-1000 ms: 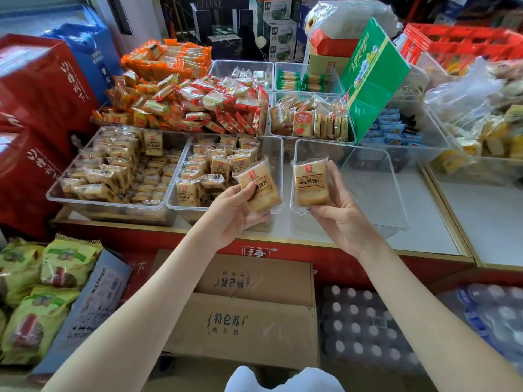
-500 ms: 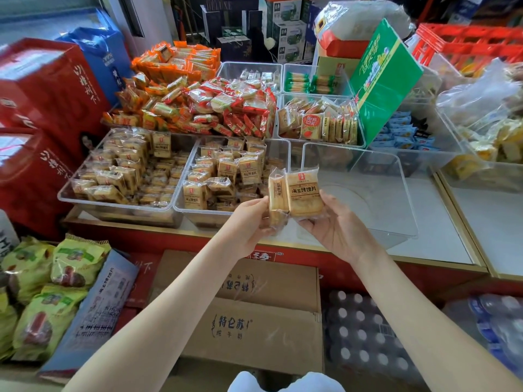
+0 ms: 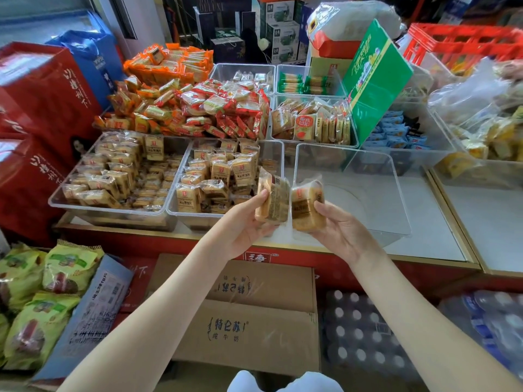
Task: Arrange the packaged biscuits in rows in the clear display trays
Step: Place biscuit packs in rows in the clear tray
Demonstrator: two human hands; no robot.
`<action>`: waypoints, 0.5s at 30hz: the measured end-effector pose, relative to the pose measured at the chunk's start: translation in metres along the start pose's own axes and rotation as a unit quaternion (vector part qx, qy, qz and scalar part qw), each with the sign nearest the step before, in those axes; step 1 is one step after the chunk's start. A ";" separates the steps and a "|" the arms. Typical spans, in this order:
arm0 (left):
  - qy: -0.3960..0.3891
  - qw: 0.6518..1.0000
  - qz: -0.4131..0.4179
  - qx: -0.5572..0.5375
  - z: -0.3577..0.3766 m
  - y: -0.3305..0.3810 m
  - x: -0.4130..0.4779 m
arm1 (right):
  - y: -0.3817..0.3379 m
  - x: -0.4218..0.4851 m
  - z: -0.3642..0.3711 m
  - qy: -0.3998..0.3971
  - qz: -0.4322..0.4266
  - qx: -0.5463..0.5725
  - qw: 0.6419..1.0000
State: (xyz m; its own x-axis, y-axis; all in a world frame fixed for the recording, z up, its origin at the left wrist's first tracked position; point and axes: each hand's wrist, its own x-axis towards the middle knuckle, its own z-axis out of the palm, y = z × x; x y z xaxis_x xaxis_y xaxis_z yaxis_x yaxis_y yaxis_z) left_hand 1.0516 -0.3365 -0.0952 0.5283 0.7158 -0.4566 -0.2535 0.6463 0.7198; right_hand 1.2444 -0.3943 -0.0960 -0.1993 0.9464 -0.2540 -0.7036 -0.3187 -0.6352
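My left hand (image 3: 244,223) grips a clear-wrapped tan biscuit packet (image 3: 273,200), turned edge-on. My right hand (image 3: 341,232) holds a second biscuit packet (image 3: 307,206) right beside it, the two nearly touching. Both packets hover over the front edge of the counter, between the middle clear tray (image 3: 278,154), half full of the same biscuit packets, and the empty clear tray (image 3: 396,193) on the right. Another clear tray (image 3: 60,199) at the left holds several more of these packets.
Behind the trays lie heaps of red and orange snack packs (image 3: 198,108), a tray of upright packets (image 3: 311,123) and a green box (image 3: 373,80). Red cartons (image 3: 36,108) stand at left. Below the counter sit a cardboard box (image 3: 249,315), bottled water (image 3: 365,335) and green bags (image 3: 42,301).
The two packets came together in front of me, then the left one turned edge-on and they parted slightly. Both hands sit a little lower and nearer the counter's front edge.
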 end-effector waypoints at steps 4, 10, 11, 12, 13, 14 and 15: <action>-0.009 0.997 -0.002 0.073 0.000 -0.004 0.004 | 0.004 0.006 0.004 0.061 0.010 -0.081 0.995; -0.041 0.993 0.001 0.107 -0.001 -0.001 0.007 | 0.010 0.011 0.008 0.217 -0.043 -0.207 0.953; -0.040 0.993 -0.001 0.109 0.000 -0.002 0.007 | 0.010 0.011 0.007 0.219 -0.041 -0.215 0.951; -0.035 0.994 -0.002 0.105 0.001 -0.002 0.009 | 0.009 0.012 0.006 0.214 -0.032 -0.224 0.950; -0.028 0.995 -0.003 0.100 0.000 -0.004 0.011 | 0.008 0.012 0.006 0.199 -0.020 -0.230 0.952; -0.025 0.995 -0.006 0.094 0.000 -0.005 0.012 | 0.007 0.011 0.006 0.175 -0.009 -0.231 0.957; -0.025 0.996 -0.007 0.090 -0.001 -0.007 0.015 | 0.005 0.011 0.006 0.146 -0.002 -0.223 0.964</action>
State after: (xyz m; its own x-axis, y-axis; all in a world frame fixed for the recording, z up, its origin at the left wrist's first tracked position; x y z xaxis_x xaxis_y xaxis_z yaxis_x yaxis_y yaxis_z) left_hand 1.0601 -0.3297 -0.1075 0.5708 0.6906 -0.4442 -0.0997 0.5953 0.7973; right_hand 1.2345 -0.3851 -0.0978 0.0494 0.9129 -0.4052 -0.3285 -0.3683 -0.8698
